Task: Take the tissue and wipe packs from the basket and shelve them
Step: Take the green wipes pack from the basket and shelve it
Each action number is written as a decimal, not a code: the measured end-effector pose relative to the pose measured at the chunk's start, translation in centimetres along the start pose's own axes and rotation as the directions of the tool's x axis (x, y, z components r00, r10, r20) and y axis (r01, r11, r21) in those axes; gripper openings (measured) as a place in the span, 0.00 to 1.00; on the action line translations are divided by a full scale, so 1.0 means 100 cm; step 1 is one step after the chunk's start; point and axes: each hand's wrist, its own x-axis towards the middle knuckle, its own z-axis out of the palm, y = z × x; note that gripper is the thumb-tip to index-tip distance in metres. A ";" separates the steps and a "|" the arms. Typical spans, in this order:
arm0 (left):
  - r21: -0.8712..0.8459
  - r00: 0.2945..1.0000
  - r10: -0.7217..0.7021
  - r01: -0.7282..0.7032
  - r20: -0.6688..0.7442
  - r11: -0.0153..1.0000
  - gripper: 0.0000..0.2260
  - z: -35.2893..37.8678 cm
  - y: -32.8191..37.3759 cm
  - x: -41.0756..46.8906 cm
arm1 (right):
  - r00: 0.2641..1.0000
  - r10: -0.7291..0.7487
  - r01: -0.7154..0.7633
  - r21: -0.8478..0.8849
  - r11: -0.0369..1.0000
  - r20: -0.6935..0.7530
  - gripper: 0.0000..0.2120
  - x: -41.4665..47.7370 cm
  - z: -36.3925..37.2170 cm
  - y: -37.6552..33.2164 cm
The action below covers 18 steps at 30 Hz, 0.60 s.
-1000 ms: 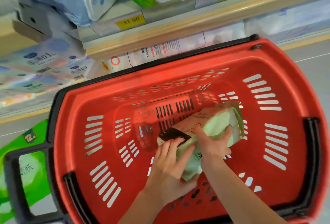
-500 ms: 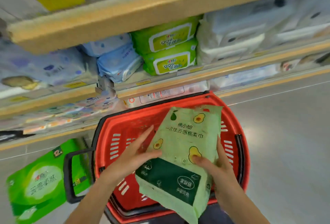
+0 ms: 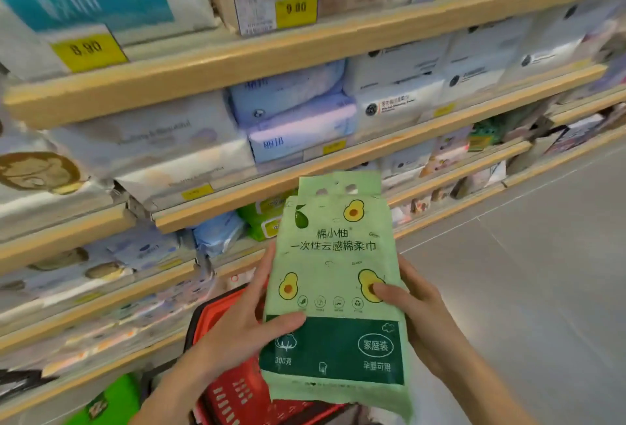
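Observation:
A light green tissue pack (image 3: 333,275) with avocado pictures and a dark green band stands upright in front of me, held between both hands. My left hand (image 3: 244,319) grips its left edge, thumb across the front. My right hand (image 3: 418,309) grips its right edge, thumb on an avocado. The red basket (image 3: 230,387) sits on the floor below the pack, mostly hidden behind it and my arms. The wooden shelves (image 3: 305,173) rise just beyond the pack.
The shelves hold white, blue and green tissue packs (image 3: 298,126) with yellow price tags (image 3: 296,7). A bright green pack (image 3: 108,404) lies on the floor left of the basket. Grey floor (image 3: 542,272) stretches to the right.
Both hands lifted the green pack out of the basket and raised it upright toward the shelves. My view has tilted up from the basket to the shelves.

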 end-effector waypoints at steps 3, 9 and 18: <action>0.043 0.994 0.111 -0.111 -0.014 0.993 0.44 -0.009 0.054 -0.022 | 0.995 -0.098 0.098 -0.040 0.994 0.002 0.32 -0.034 0.023 -0.044; 0.107 0.941 0.336 -0.331 -0.037 0.938 0.46 -0.025 0.178 -0.064 | 0.927 -0.375 0.358 -0.310 0.881 0.008 0.24 -0.103 0.069 -0.147; 0.240 0.775 0.632 -0.612 -0.005 0.753 0.48 0.006 0.359 -0.098 | 0.750 -0.636 0.632 -0.478 0.609 0.182 0.24 -0.206 0.077 -0.303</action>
